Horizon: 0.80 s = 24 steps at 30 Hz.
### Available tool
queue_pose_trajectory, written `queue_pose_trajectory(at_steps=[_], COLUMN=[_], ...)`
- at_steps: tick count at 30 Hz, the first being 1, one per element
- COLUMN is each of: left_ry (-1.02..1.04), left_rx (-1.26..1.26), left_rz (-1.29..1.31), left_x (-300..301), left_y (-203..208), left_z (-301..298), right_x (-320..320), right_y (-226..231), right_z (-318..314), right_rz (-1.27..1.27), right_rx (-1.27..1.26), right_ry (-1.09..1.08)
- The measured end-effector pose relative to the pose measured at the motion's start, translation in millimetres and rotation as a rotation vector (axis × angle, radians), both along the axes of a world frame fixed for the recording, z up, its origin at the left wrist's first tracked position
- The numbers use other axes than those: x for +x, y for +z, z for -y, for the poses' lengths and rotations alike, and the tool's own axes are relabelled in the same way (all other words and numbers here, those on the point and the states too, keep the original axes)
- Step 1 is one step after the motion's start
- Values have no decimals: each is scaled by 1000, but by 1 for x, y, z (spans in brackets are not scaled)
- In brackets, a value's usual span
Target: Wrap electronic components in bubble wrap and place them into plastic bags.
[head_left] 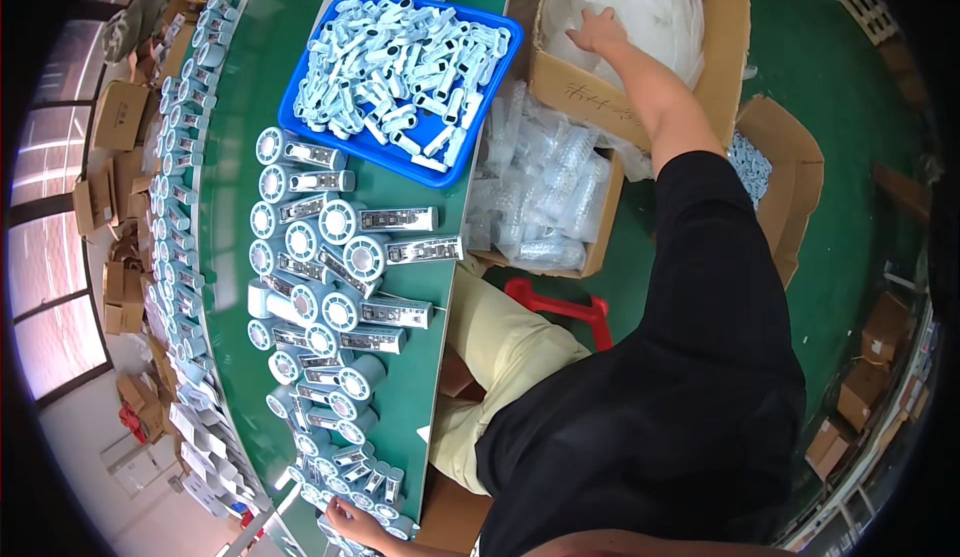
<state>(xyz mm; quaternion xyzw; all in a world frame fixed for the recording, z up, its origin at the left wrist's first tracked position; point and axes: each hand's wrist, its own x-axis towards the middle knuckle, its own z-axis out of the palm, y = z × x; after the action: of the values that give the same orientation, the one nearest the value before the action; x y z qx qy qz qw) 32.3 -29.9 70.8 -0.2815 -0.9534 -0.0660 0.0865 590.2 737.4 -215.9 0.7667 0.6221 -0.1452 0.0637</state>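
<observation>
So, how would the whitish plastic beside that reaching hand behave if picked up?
The whitish plastic by the right hand looks thin and creased, so it would probably flop. Its filmy, translucent look suggests lightness for its bulk. Its sheen hints at slipperiness.

**Right hand (600,33) in bag box, left hand (352,523) by the units**

Right arm stretched out, fingers spread over clear plastic bags (645,2) inside an open cardboard box (720,82); contact unclear. Left hand low, just beside the bunched end of the round-headed units (400,220); grip too small to read. Units lie in uneven rows on the green counter (232,257), near a blue tray (345,144) heaped with small pale parts (385,52). Bubble wrap (550,192) fills another box (607,207) next to the first.
</observation>
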Motion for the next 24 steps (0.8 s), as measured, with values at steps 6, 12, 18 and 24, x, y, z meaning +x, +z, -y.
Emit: queue_pose_trajectory(at_steps=[6, 12, 18, 24], left_ry=[-33, 11, -46, -35], left_rx=[-46, -25, 100, 241], left_rz=[21, 22, 43, 109], left_x=[-18, -7, -17, 5], left_y=[-25, -17, -33, -18], left_z=[29, 53, 53, 49], right_x=[0, -16, 47, 30], right_y=[-13, 16, 20, 134], right_z=[-10, 7, -15, 122], right_rz=[25, -153, -1357, -2324], right_rx=[291, 88, 496, 188], right_ry=[-214, -329, -766, -294])
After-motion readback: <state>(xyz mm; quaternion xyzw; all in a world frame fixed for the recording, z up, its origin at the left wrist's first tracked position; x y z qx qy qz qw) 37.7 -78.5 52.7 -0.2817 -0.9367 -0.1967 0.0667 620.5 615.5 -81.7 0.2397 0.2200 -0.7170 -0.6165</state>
